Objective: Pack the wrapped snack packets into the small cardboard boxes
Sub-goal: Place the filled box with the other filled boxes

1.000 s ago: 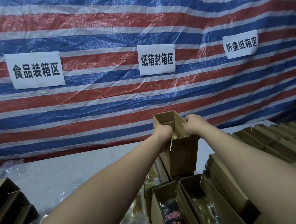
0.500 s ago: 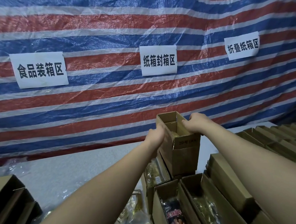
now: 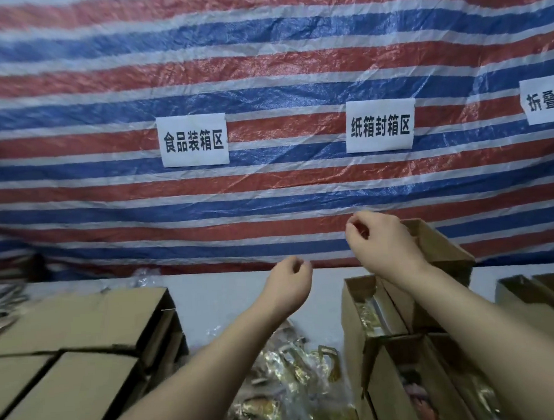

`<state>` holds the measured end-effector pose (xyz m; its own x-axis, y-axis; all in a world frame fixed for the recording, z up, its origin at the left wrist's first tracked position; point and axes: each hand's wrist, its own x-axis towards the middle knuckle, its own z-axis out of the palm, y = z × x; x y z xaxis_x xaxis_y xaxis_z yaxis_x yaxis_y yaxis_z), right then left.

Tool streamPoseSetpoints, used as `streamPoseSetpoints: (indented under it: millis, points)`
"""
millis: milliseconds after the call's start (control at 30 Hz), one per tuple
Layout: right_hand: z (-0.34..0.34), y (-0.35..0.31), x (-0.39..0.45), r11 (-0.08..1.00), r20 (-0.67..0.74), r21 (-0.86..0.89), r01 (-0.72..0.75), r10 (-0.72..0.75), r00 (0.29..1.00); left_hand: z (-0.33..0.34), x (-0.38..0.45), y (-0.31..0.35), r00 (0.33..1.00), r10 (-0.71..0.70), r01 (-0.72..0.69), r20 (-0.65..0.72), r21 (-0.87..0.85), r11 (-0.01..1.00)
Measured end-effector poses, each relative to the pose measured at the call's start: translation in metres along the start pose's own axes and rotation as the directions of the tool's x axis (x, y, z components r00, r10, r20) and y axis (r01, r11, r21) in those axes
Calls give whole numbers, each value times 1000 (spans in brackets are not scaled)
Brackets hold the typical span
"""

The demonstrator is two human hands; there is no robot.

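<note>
1. Left hand (image 3: 289, 281) at frame centre, fingers loosely curled, holding nothing.
2. Right hand (image 3: 380, 239), higher and to the right, loosely curled, in front of an upright cardboard box (image 3: 441, 249).
3. Gold-wrapped snack packets (image 3: 297, 379) heaped at lower centre on the table (image 3: 222, 296).
4. Open boxes (image 3: 371, 314) at lower right hold packets.
5. Closed cartons (image 3: 76, 329) at lower left.
6. Striped tarpaulin (image 3: 261, 66) behind, bearing paper signs (image 3: 192, 140).

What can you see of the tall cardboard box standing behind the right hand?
The tall cardboard box is plain brown corrugated card, upright at the back of the right-hand group of open boxes, near the striped tarp. Its top looks open, with a flap edge showing at the upper corner. The right hand, fingers loosely curled, and its forearm cover the box's left side, so contact and contents cannot be told.
</note>
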<state>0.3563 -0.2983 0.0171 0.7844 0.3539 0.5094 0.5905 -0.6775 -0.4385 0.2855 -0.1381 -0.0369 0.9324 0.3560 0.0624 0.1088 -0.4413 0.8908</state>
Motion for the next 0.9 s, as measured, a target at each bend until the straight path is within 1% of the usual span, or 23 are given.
streamPoseSetpoints:
  millis: [67, 167, 267, 367, 500, 600, 667, 733, 800, 900]
  points:
    - [17, -34, -21, 995, 28, 101, 6, -9, 1000, -30, -25, -16, 999, 12, -12, -31, -16, 1000]
    - [42, -77, -56, 977, 91, 210, 39, -59, 994, -74, -67, -44, 998, -8, 10, -66, 24, 1000]
    - [63, -107, -87, 959, 188, 284, 7, -63, 980, -110, -107, -81, 996, -41, 44, -85, 32, 999]
    - [78, -128, -111, 953, 222, 300, -32, -37, 974, -141, -141, -120, 990, -54, 63, -133, 68, 996]
    - [98, -137, -143, 945, 285, 318, -75, -19, 958, -169, -185, -167, 979, -105, 117, -177, 62, 991]
    - [113, -138, -169, 943, 340, 313, -112, -1, 941, -189, -204, -194, 964, -129, 174, -234, 184, 967]
    - [124, -140, -184, 948, 363, 291, -128, 14, 932, -205, -206, -211, 948, -137, 227, -287, 308, 924]
    - [134, -146, -196, 947, 383, 283, -152, 34, 923, -222, -204, -229, 940, -131, 267, -316, 436, 859]
    - [146, -156, -204, 949, 430, 270, -163, 32, 902, -236, -202, -247, 937, -126, 297, -326, 552, 779]
    - [168, -176, -211, 953, 513, 255, -166, 12, 858, -244, -194, -272, 937, -164, 340, -309, 690, 639]
